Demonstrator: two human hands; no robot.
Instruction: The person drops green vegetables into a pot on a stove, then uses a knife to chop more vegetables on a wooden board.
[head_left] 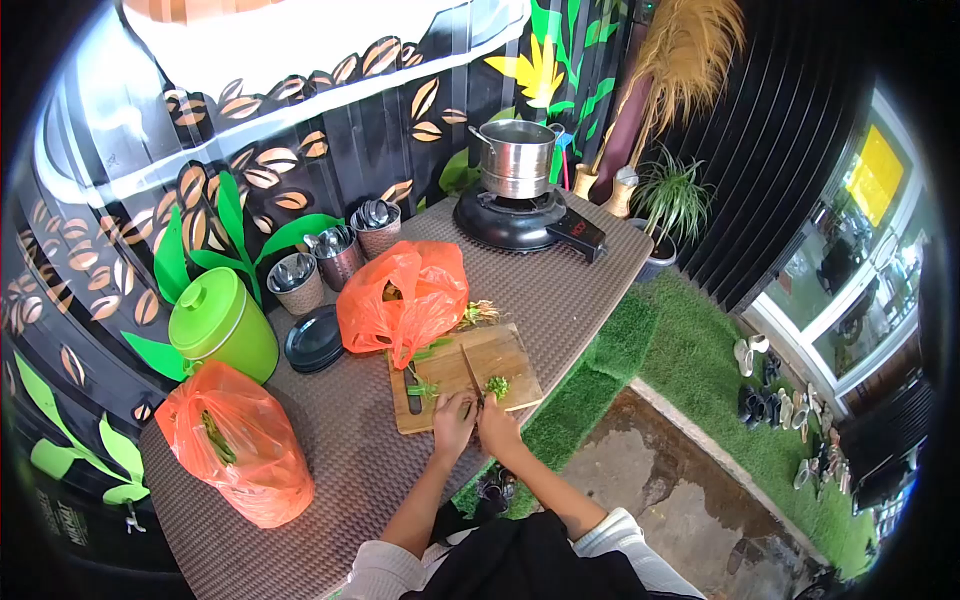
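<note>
On the wooden cutting board, the knife points away from me, its handle end in my right hand, fingers closed around it. My left hand is right beside it at the board's near edge, fingers curled together; what they pinch is hidden. A small heap of chopped greens lies right of the blade, and leafy green stems lie to its left. Stalks with pale root ends rest at the board's far edge, next to an orange plastic bag.
Another orange bag stands at left, near a green lidded bucket and dark stacked plates. Several cutlery cups line the wall. A steel pot sits on a black portable stove at the table's far end.
</note>
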